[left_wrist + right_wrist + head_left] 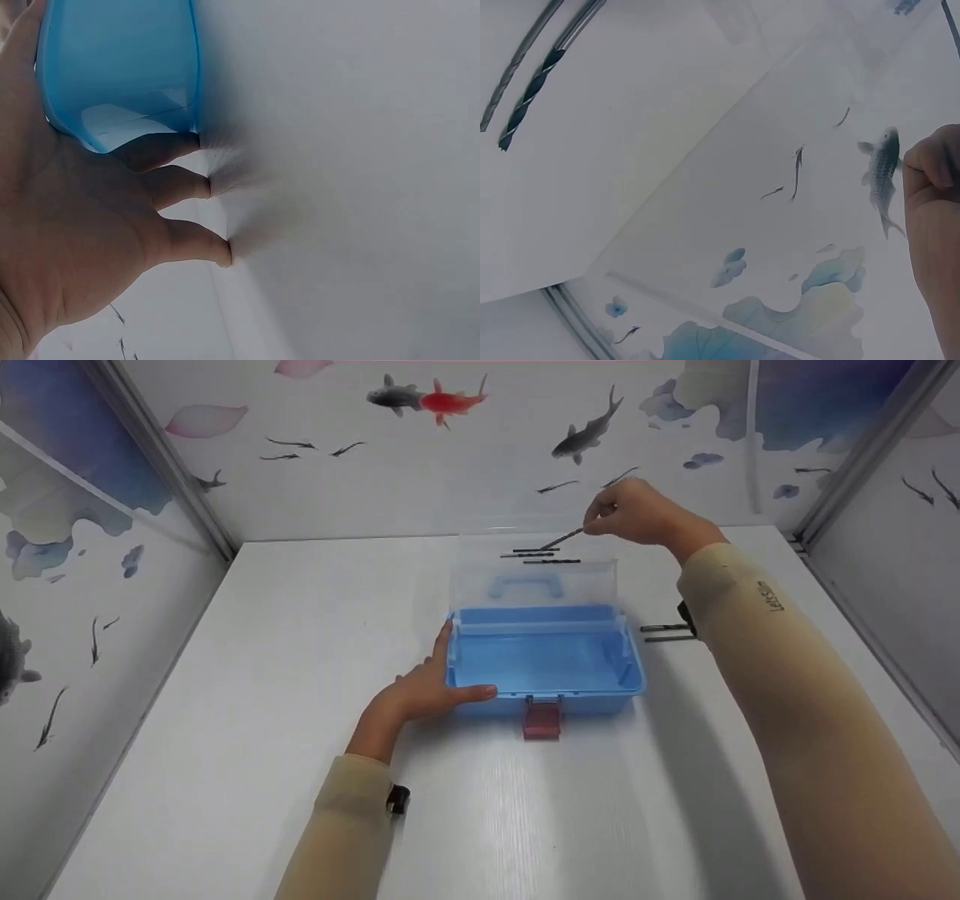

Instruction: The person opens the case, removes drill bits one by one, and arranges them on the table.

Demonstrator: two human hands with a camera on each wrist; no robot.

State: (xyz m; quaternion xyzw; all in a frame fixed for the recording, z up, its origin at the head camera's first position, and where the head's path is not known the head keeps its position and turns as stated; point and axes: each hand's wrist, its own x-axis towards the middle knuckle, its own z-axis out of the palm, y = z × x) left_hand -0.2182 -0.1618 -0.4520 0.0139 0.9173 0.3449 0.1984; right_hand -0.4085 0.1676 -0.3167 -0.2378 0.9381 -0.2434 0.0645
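Note:
A blue toolbox (546,701) with a clear lid (592,585) swung back sits on the white table. My left hand (420,690) rests against its near left corner, thumb along the front rim. In the left wrist view, the fingers (176,182) are spread straight, fingertips at the tabletop. My right hand (634,514) pinches a thin dark drill bit (564,538) slanting down to the left. Its lower end overlaps three drill bits (551,561) lying at the lid. The toolbox's main compartment shows no contents.
Two more drill bits (664,628) lie on the table (315,607) right of the toolbox, partly behind the right sleeve. A red latch (541,720) hangs at the toolbox's front. White panels (480,472) with painted fish enclose the back and sides.

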